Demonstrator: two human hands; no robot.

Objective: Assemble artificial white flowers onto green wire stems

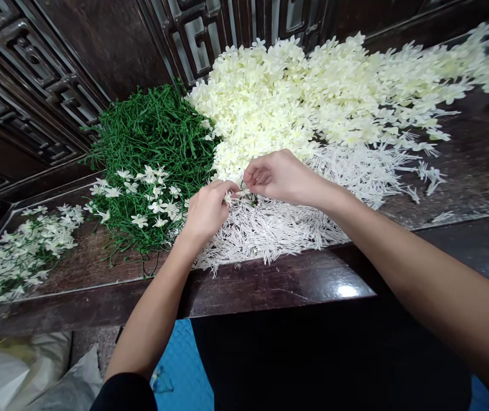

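Observation:
My left hand point(207, 212) is closed in a pinch on a small artificial flower stem point(251, 198), part of which shows between my two hands. Close by on the right, my right hand point(279, 176) has its fingers curled together at that stem; what lies between its fingertips is too small to make out. Beneath both hands spreads a heap of thin white plastic stamens point(270, 225). Behind them rises a big pile of cream-white petals point(265, 103). To the left lies a tangle of green plastic stems point(154, 131), with several assembled white flowers point(159, 206) resting on its front.
At the far left, more finished white flowers point(25, 251) lie along the dark wooden bench point(279, 291). A carved lattice back point(47, 74) stands behind the piles. Pale sacks point(56, 365) and a blue stool or mat point(184, 365) are below the front edge.

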